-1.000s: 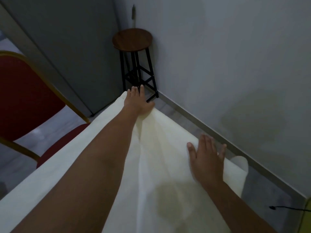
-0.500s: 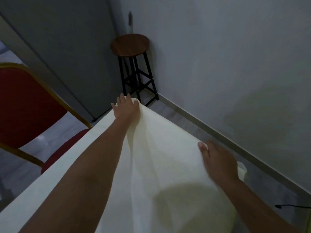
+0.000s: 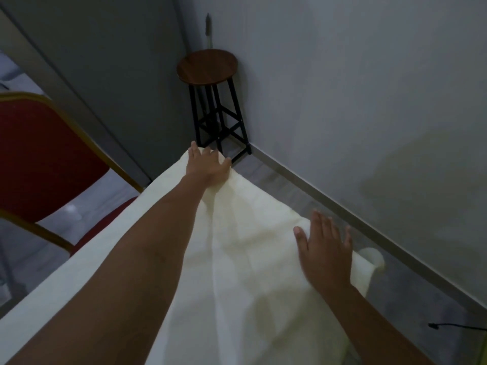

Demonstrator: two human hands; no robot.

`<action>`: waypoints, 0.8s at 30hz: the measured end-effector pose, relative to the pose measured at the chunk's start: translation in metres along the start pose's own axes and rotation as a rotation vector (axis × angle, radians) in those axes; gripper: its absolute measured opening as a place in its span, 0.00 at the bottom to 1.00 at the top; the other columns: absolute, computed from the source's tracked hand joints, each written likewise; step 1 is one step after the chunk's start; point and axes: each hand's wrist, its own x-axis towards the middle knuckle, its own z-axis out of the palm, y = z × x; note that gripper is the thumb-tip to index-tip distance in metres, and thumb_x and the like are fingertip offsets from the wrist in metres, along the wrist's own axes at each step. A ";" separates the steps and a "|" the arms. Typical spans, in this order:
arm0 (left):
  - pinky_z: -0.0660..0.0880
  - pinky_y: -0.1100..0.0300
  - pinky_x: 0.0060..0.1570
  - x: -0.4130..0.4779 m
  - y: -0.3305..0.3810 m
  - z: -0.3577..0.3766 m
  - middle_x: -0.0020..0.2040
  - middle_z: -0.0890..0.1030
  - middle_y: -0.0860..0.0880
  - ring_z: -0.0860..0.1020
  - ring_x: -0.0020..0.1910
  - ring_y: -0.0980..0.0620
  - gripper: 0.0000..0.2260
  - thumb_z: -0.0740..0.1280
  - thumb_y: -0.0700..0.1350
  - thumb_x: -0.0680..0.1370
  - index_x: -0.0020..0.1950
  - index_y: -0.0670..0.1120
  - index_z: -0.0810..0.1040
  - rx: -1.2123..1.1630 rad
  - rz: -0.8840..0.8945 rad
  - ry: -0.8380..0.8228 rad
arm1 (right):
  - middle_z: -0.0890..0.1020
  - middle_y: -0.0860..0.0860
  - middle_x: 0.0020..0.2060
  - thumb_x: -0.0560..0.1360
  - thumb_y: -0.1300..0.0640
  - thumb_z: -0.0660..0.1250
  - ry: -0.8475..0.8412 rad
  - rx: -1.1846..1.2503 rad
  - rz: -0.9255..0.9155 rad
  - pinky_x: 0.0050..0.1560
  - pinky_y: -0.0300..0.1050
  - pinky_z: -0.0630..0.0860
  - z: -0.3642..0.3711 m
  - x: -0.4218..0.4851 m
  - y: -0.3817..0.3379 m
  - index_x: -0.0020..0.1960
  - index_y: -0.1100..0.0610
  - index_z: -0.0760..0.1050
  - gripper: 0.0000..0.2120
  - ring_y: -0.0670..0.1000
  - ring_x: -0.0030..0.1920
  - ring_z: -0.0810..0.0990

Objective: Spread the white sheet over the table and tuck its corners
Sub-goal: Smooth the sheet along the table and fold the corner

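The white sheet (image 3: 247,248) covers the table, which is fully hidden beneath it. A long crease runs down its middle. My left hand (image 3: 208,167) lies flat on the sheet's far corner, fingers spread over the edge. My right hand (image 3: 326,254) rests palm down with fingers apart on the sheet near the right edge. Just beyond it, a loose corner of the sheet (image 3: 373,259) curls up and hangs off the table's right side.
A round wooden stool (image 3: 207,69) on black legs stands in the room's corner past the table. A red chair with a gold frame (image 3: 39,159) sits close on the left. The wall and its skirting run along the right; a black cable (image 3: 456,326) lies on the floor.
My left hand slid back to the far corner and flattened. My right hand, curled over the right edge half a second ago, now lies flat with fingers spread.
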 end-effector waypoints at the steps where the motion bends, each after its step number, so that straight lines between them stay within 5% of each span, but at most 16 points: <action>1: 0.41 0.46 0.75 0.002 -0.003 -0.007 0.78 0.57 0.43 0.44 0.77 0.39 0.29 0.49 0.59 0.80 0.77 0.44 0.58 -0.064 0.018 -0.010 | 0.73 0.54 0.68 0.80 0.39 0.45 -0.013 0.020 -0.006 0.71 0.59 0.58 -0.002 0.001 0.000 0.72 0.58 0.65 0.31 0.55 0.69 0.70; 9: 0.40 0.52 0.75 -0.088 0.050 0.024 0.79 0.53 0.47 0.48 0.78 0.50 0.22 0.47 0.51 0.84 0.77 0.46 0.58 -0.395 0.006 0.303 | 0.64 0.56 0.74 0.78 0.40 0.43 0.050 0.128 -0.029 0.73 0.58 0.43 -0.013 -0.019 0.030 0.75 0.59 0.59 0.33 0.55 0.75 0.60; 17: 0.37 0.53 0.74 -0.185 0.113 0.062 0.79 0.52 0.49 0.47 0.78 0.52 0.22 0.46 0.51 0.84 0.78 0.48 0.54 -0.380 0.229 0.261 | 0.70 0.58 0.70 0.80 0.44 0.45 -0.099 0.151 -0.044 0.72 0.57 0.59 -0.016 -0.021 0.052 0.74 0.60 0.62 0.29 0.58 0.70 0.68; 21: 0.35 0.52 0.74 -0.247 0.111 0.082 0.79 0.50 0.50 0.45 0.78 0.53 0.22 0.45 0.50 0.84 0.78 0.48 0.52 -0.514 0.038 0.308 | 0.64 0.59 0.73 0.82 0.51 0.49 -0.109 0.123 0.003 0.73 0.62 0.53 -0.024 -0.034 0.058 0.75 0.62 0.59 0.24 0.59 0.73 0.61; 24: 0.36 0.48 0.75 -0.285 0.084 0.108 0.79 0.48 0.48 0.44 0.78 0.51 0.24 0.44 0.52 0.83 0.78 0.47 0.48 -0.397 -0.033 0.203 | 0.59 0.58 0.76 0.82 0.52 0.51 -0.044 0.045 -0.008 0.73 0.62 0.48 -0.023 -0.078 0.058 0.76 0.62 0.56 0.25 0.59 0.76 0.53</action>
